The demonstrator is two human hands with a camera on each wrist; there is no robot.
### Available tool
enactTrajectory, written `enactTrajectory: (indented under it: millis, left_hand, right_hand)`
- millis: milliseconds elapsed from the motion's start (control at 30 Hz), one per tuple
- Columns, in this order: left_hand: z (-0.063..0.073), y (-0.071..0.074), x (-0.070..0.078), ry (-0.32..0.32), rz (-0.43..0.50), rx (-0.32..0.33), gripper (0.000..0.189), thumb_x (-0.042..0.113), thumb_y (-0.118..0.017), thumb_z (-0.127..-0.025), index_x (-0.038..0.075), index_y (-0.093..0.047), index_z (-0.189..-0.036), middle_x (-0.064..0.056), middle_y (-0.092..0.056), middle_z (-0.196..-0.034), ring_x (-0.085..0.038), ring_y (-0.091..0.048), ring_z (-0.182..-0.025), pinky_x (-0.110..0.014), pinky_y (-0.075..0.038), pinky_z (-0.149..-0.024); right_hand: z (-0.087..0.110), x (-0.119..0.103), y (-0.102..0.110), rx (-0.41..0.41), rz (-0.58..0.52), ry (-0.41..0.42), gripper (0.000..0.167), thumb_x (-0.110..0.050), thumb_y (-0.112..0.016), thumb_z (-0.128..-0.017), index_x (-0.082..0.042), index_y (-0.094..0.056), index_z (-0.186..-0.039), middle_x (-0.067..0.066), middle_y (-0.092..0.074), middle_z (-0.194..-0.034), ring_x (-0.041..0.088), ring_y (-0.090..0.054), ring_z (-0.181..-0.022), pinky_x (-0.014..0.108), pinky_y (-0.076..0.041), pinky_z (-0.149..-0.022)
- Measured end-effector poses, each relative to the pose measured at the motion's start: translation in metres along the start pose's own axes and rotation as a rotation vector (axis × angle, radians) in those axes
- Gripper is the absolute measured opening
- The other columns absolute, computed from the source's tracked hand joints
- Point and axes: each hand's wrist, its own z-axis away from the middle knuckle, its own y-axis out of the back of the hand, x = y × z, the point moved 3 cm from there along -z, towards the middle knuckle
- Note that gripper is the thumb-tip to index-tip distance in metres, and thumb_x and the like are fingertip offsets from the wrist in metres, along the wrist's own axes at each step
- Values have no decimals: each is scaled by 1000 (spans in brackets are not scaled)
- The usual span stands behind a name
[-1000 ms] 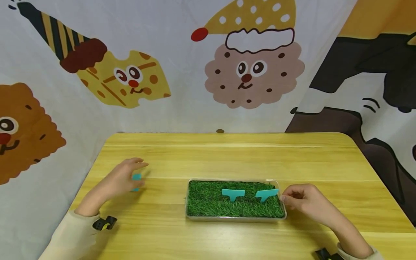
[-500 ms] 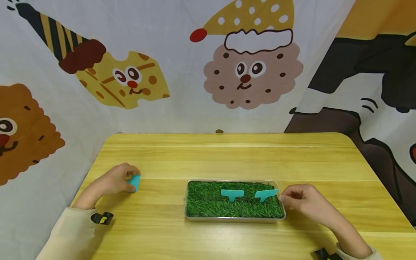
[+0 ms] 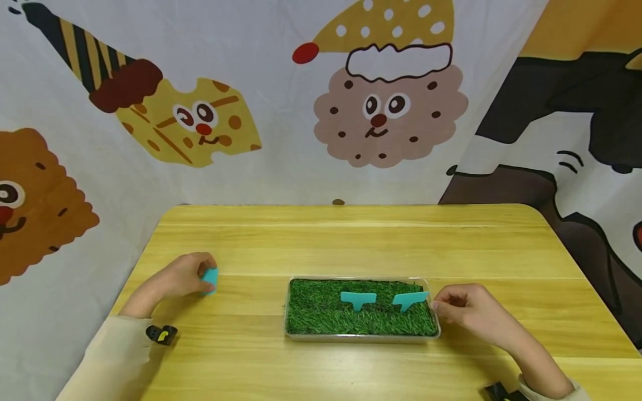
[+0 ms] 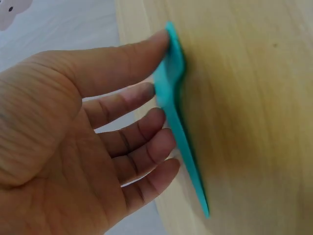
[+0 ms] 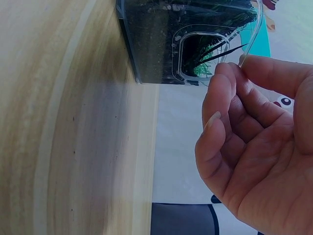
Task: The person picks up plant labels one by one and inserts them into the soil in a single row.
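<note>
At the left of the table, my left hand [image 3: 181, 277] pinches a flat teal plant label [image 3: 210, 280]. In the left wrist view, the thumb and fingertips are at the wide head of the label [image 4: 168, 81], and its pointed stem runs down close to the wood. My right hand [image 3: 473, 311] pinches the right-end rim of a clear plastic box [image 3: 361, 337] with thumb and forefinger. Green artificial grass [image 3: 316, 309] fills the box. Two more T-shaped teal labels stand in it, one near the middle [image 3: 358, 298] and one tilted at the right [image 3: 410, 300].
The box stands on a wooden table [image 3: 241, 356] between the two hands. Behind the table's far edge hangs a white cloth [image 3: 281, 178] printed with cartoon biscuits. An opening in the box's end wall [image 5: 151, 46] shows beside my right fingers.
My left hand has come down from above the teal label and closed finger and thumb on it, turning it slightly. The right hand and the box have stayed put.
</note>
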Motion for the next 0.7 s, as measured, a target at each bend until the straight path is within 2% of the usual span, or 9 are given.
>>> enactTrajectory:
  millis: [200,467,567,700]
  left_hand:
    - [-3,-4,-1,41,-2,-4,37,27,-81,-94,1,-58,-106,-5,-60,-88,-22,-52,-77,-38,-47,-71]
    - [-5,-8,2,98,-75,34,45,47,-71,-99,6,-57,-90,-5,-54,-78,-21,-49,-70,-35,-41,-63]
    - [-6,-9,2,134,-104,45,48,50,-70,-99,10,-54,-77,0,-46,-68,-17,-42,-62,-32,-36,-58]
    - [-6,-8,4,169,-158,76,53,47,-64,-103,17,-44,-64,5,-32,-60,-13,-32,-56,-30,-30,-55]
  right_hand:
    - [1,0,0,2,4,-10,18,-18,-71,-101,-15,-72,-83,1,-59,-66,5,-45,-57,27,-40,-50]
    - [1,0,0,0,3,-22,17,-18,-71,-101,-15,-73,-85,2,-60,-68,6,-46,-58,27,-41,-51]
    - [1,0,1,1,6,-22,17,-18,-71,-101,-15,-73,-85,2,-61,-68,6,-47,-58,27,-41,-51]
    - [1,0,1,-1,3,-24,17,-18,-71,-101,-15,-73,-85,2,-60,-68,6,-47,-58,27,-41,-51]
